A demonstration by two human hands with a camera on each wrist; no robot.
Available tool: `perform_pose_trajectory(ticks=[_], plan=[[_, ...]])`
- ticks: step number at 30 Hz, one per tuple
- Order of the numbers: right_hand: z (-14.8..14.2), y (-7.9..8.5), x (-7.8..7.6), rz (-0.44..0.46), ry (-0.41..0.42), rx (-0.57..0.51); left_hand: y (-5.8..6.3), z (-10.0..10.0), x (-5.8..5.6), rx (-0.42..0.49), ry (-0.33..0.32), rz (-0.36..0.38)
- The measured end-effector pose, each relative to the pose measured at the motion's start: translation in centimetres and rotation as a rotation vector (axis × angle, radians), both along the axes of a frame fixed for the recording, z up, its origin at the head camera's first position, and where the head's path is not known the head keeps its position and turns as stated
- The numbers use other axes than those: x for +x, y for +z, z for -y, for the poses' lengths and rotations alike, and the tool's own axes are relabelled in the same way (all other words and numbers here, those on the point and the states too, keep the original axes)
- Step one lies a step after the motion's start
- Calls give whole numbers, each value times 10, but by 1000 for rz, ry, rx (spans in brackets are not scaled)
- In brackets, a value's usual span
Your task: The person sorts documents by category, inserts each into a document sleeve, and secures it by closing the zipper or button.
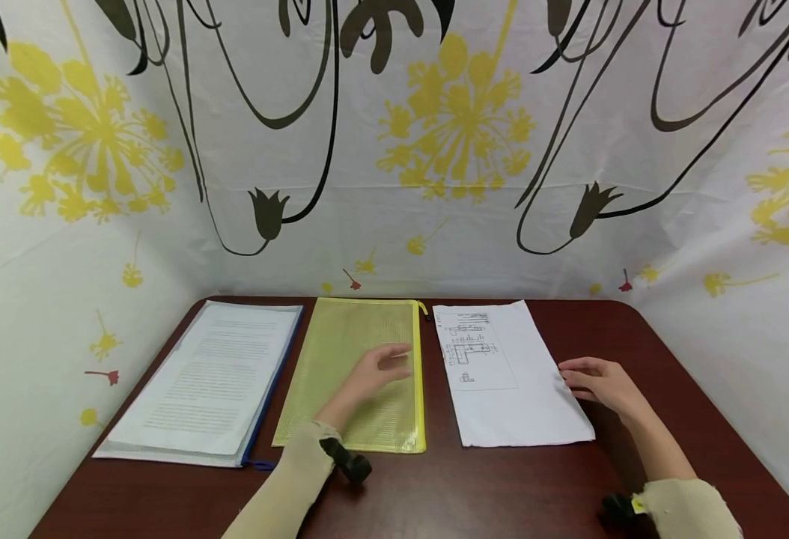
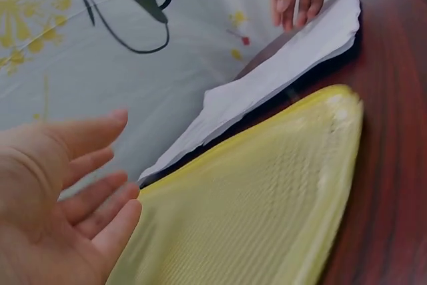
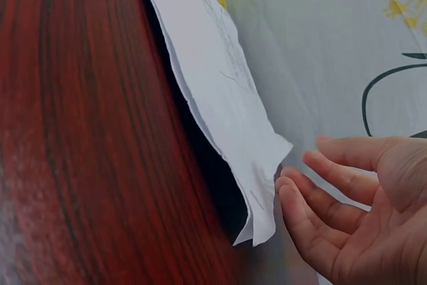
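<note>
A yellow mesh zip pouch lies flat in the middle of the table. Over its right half hovers my left hand, fingers apart and loosely bent, holding nothing. Right of the pouch is a small stack of white paper sheets, the top one printed with a technical drawing. My right hand is at the stack's right edge, fingers loosely bent. In the right wrist view the fingertips are right beside the lifted, wavy paper corner, with no sheet between thumb and fingers.
On the left, a stack of printed pages lies on a blue-edged folder. The dark red wooden table meets a patterned white cloth at its back and sides. A black wrist device sits on the left sleeve.
</note>
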State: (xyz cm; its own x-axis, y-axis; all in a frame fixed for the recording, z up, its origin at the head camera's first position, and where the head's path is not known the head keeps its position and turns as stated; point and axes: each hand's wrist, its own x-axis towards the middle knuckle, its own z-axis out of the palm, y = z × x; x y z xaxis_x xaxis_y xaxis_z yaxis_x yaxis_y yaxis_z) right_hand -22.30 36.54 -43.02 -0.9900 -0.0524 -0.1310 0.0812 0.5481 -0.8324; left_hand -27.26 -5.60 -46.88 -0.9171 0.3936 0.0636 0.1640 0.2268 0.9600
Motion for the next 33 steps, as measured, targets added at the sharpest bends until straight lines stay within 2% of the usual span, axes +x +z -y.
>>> perform_pose_trajectory(ticks=[4,7,10,13,16,21,26,33], plan=[[0,-2,0,5,-18,66,-4,-13,4,-21,98,13],[1,-4,0,10,-34,148,-7,-22,7,-98,176,-17],[5,-2,-1,17,-28,285,-7,-30,11,-183,245,-30],[10,0,-1,20,-1,435,-3,-38,14,-264,286,-55],[17,2,-2,11,26,529,2,-44,16,-375,304,-87],[25,2,-2,28,28,530,8,-47,19,-464,287,-106],[23,2,-3,48,21,474,6,-44,19,-415,284,-84],[16,-1,0,-15,1,386,1,-39,19,-302,329,-64]])
